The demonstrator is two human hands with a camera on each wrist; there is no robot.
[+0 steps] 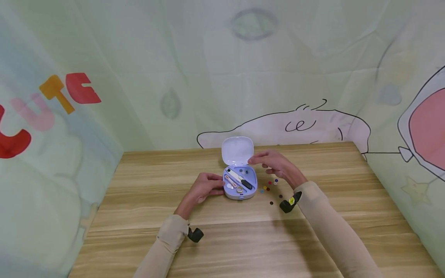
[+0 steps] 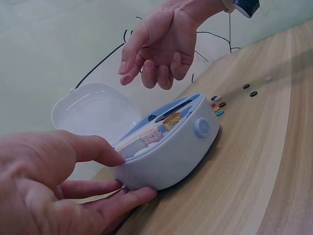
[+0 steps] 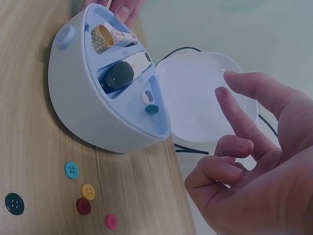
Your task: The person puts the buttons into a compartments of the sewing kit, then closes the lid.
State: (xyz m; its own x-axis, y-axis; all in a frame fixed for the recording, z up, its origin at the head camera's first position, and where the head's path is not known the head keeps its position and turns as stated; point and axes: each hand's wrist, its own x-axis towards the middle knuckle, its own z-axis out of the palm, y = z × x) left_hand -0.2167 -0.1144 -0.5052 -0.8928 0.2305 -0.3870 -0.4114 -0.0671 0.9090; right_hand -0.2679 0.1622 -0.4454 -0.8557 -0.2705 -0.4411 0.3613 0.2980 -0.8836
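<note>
A white sewing box [image 1: 247, 196] with a light-blue tray stands on the table, its lid [image 1: 237, 150] raised at the back. My left hand [image 1: 205, 188] holds the box's left side, thumb at the rim and fingers against the wall. My right hand [image 1: 274, 162] hovers by the lid's lower right corner; in the right wrist view its thumb and forefinger are extended, the others bent, with nothing visible between them. In the tray lie a gold thimble [image 3: 102, 38], a tape measure [image 2: 151, 137], a white tool with a dark end [image 3: 119, 77] and a green button [image 3: 152, 108] beside others.
Several loose buttons lie right of the box, among them a light-blue button [image 3: 71, 170], a yellow button [image 3: 88, 191], a pink button [image 3: 111, 222] and a dark button [image 3: 14, 203]. A printed cloth backdrop [image 1: 208, 77] rises behind the wooden table [image 1: 156, 166].
</note>
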